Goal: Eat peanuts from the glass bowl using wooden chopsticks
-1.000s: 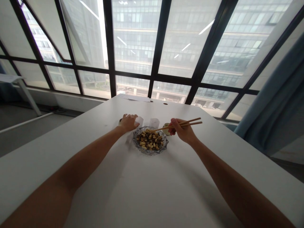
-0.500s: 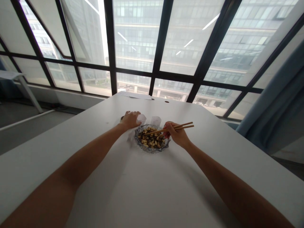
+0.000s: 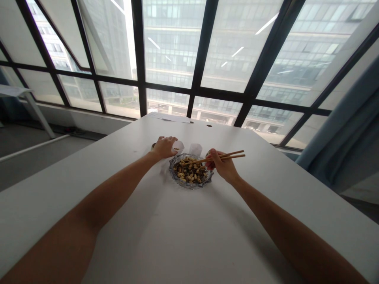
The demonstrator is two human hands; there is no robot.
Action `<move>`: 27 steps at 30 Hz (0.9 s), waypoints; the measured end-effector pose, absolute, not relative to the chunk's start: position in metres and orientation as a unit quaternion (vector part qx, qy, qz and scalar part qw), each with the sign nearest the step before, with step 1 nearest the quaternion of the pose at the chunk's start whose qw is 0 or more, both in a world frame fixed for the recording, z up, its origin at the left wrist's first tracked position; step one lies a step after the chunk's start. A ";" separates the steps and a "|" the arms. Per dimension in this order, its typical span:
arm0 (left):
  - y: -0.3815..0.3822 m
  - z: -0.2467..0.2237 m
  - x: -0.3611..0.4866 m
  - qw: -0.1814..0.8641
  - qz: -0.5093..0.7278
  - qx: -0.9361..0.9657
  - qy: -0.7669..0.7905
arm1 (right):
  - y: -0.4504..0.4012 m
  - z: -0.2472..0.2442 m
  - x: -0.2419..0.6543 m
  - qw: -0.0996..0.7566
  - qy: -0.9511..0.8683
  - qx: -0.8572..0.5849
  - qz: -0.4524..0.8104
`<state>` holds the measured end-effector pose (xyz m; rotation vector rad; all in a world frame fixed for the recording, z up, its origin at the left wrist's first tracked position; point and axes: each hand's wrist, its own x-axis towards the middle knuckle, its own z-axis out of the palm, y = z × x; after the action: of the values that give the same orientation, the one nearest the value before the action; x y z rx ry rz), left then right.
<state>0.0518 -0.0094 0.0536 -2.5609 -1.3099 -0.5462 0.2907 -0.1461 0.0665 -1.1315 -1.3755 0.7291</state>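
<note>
A scalloped glass bowl (image 3: 191, 186) holds a mix of pale nuts and dark seeds. My right hand (image 3: 220, 162) grips a pair of wooden chopsticks (image 3: 235, 154), whose tips reach over the left part of the bowl's contents. Beyond the bowl's left edge, my left hand (image 3: 165, 147) has its fingers curled round a small translucent cup (image 3: 179, 147), tilted, with a few bits inside. Another translucent cup (image 3: 196, 149) stands just behind the bowl. A dark round object (image 3: 153, 145) is partly hidden behind my left hand.
The bowl rests on a white table (image 3: 177, 236). Papers (image 3: 170, 117) and two dark round spots are at its far end. Behind it are large windows, with a blue curtain (image 3: 343, 130) on the right. Another white table (image 3: 13, 91) is at the far left.
The cup at my left hand shows more of its opening, with bits visible inside. The chopstick tips have shifted slightly right. The whole view has moved a little.
</note>
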 end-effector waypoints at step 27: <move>-0.003 0.052 0.047 0.094 -0.159 -0.870 -0.458 | -0.123 0.056 0.318 0.658 -0.471 -0.457 0.368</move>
<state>0.0468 -0.0031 0.0519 -2.5811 -1.3576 -0.4708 0.3182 -0.1228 0.0563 -1.0355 -1.0672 0.8325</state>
